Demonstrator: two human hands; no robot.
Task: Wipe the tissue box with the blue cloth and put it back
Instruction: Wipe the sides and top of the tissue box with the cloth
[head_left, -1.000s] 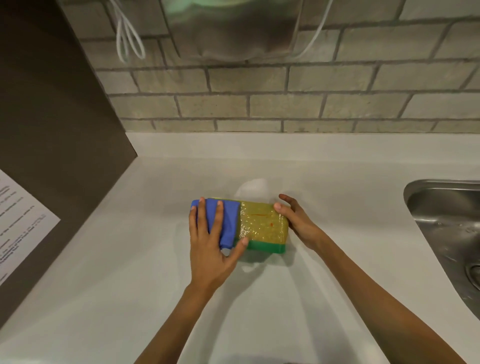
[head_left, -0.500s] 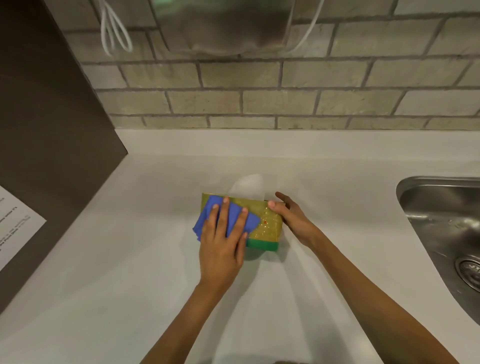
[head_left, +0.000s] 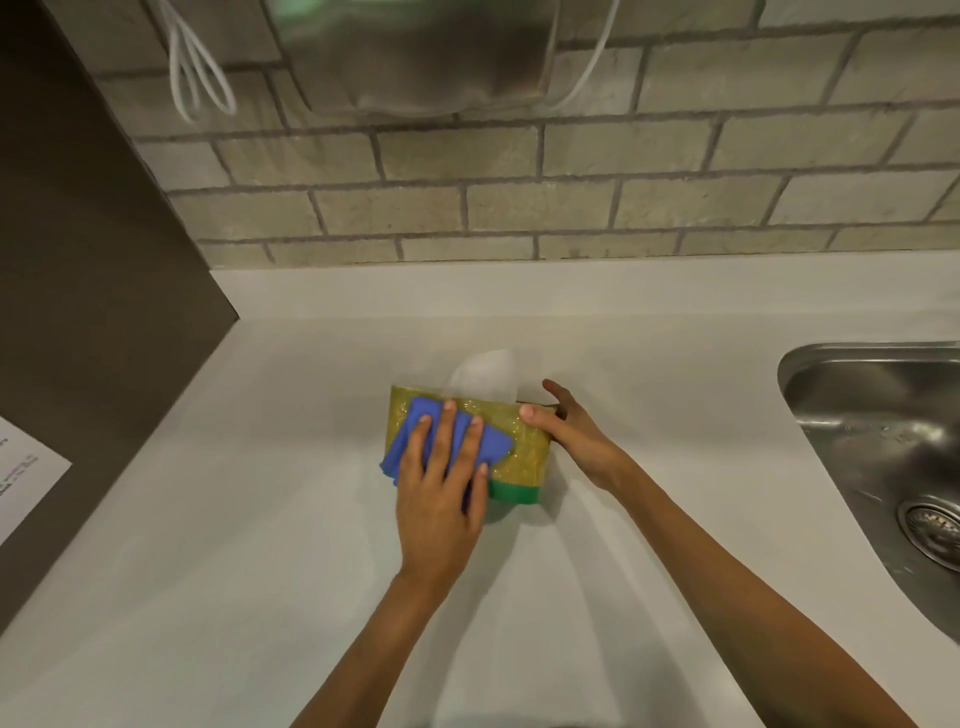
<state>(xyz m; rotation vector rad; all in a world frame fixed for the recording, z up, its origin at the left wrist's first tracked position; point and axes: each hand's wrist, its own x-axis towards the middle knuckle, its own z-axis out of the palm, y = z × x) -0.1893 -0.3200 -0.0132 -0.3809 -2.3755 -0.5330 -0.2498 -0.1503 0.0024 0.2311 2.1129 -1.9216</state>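
Observation:
A gold-and-green tissue box (head_left: 524, 457) stands on the white counter (head_left: 260, 519), with a white tissue (head_left: 485, 376) poking out of its far side. My left hand (head_left: 441, 493) lies flat on the blue cloth (head_left: 496, 447) and presses it against the box's near gold face. My right hand (head_left: 571, 431) grips the box's right end, thumb on the front and fingers behind. The cloth covers the left and middle of that face; the box's green base shows only at the lower right.
A steel sink (head_left: 883, 441) with its drain is sunk into the counter at the right. A dark panel (head_left: 93, 312) with a white paper sheet (head_left: 21, 478) closes the left side. The brick wall (head_left: 571, 208) carries a hanging metal unit and white cables.
My left hand slid the blue cloth from the box's left end toward its middle and right. My right hand kept hold of the right end. The view shifted slightly.

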